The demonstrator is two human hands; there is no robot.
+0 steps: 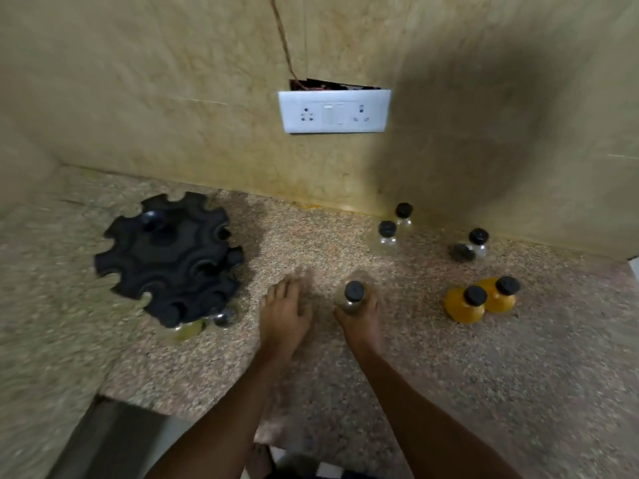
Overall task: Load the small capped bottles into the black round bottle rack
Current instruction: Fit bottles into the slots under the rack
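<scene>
Black-capped bottle (353,299) gripped upright on the counter by my right hand (359,323), left hand (284,311) flat and spread; pickup step, next a carry leftward into the black rack (169,254).

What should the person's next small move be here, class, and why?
Probably carry the bottle leftward to the rack and seat it in a free slot. The right hand already has it in its grip, several rim notches look unfilled, and the left hand rests flat on the counter, holding nothing.
</scene>
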